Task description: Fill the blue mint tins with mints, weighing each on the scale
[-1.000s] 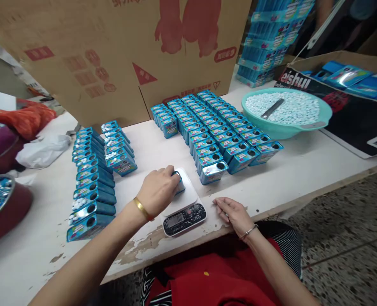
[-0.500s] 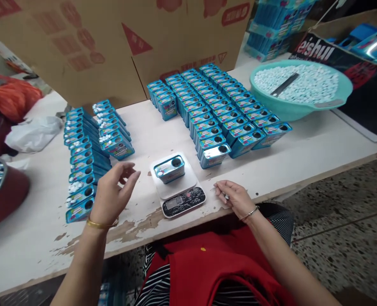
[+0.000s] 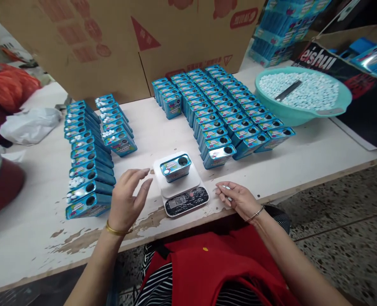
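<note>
A blue tin (image 3: 175, 168) with a round hole in its lid stands on the white scale (image 3: 190, 183); a white candy lies on the lid's left corner. Digits show on the scale's display. My left hand (image 3: 129, 197), thumb and fingers apart and holding nothing, is just left of the scale. To the right of the scale, my right hand (image 3: 236, 196) is curled, palm up, round a few pale candies (image 3: 227, 192). Two rows of tins (image 3: 91, 199) stand at the left, several with candies on their lids. More tins (image 3: 220, 156) stand in rows behind the scale.
A turquoise basin (image 3: 306, 111) of pale candies, with a dark strip (image 3: 288, 90) on them, is at the back right. Behind the tins stands a large cardboard box (image 3: 108, 63). A white plastic bag (image 3: 31, 125) and a dark red bowl (image 3: 7, 182) are at the left.
My left hand has moved right, closer to the scale, with its fingers extended. The display reading has changed. The view has shifted slightly. My right hand still holds candies.
</note>
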`<state>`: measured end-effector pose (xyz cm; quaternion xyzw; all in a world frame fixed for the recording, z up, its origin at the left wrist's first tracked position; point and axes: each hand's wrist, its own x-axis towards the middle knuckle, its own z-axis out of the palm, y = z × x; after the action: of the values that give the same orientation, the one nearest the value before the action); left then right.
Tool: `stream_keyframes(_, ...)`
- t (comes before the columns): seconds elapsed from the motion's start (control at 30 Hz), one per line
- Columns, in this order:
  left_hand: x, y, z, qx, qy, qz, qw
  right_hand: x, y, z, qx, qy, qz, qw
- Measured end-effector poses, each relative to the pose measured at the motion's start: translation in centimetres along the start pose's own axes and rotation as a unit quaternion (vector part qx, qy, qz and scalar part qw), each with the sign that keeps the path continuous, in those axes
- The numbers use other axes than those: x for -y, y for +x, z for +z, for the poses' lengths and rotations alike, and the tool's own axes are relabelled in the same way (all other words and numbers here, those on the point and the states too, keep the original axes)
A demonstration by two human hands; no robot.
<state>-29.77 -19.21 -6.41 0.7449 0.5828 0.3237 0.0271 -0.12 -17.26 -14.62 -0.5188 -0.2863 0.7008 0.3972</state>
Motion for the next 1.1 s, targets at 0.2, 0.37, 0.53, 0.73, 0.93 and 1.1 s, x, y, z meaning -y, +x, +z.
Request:
stream_keyframes(0.2,-1.4,0.2,1.5,0.019,0.091,0.103,0.99,5.8,-1.0,4.3,0.046,-0.119,-0.074,0.989)
stream_keyframes(0.37,-2.5,1.2,3.0,0.042,0.12,0.11,0.986,10.6,-0.3,8.7,0.101,-0.312,-0.23,0.916)
stream_keyframes(0.53,-2.7,1.7,3.6,0.024,0.074,0.093,0.993,12.2,1.5,12.0,0.106,-0.534,-0.317,0.776)
stream_keyframes(0.73,-1.3,0.4,3.0,0.006,0.013,0.051,0.999,11.8,2.3,13.2,0.126,-0.669,-0.305,0.666)
stream_keyframes(0.93,-1.0,-0.7,2.8,0.001,-0.01,0.022,1.0,11.7,2.1,13.4,0.141,-0.677,-0.294,0.66)
stream_keyframes(1.1,-0.9,-0.8,2.7,-0.007,-0.018,0.014,1.0,12.1,2.6,13.5,0.137,-0.655,-0.314,0.673)
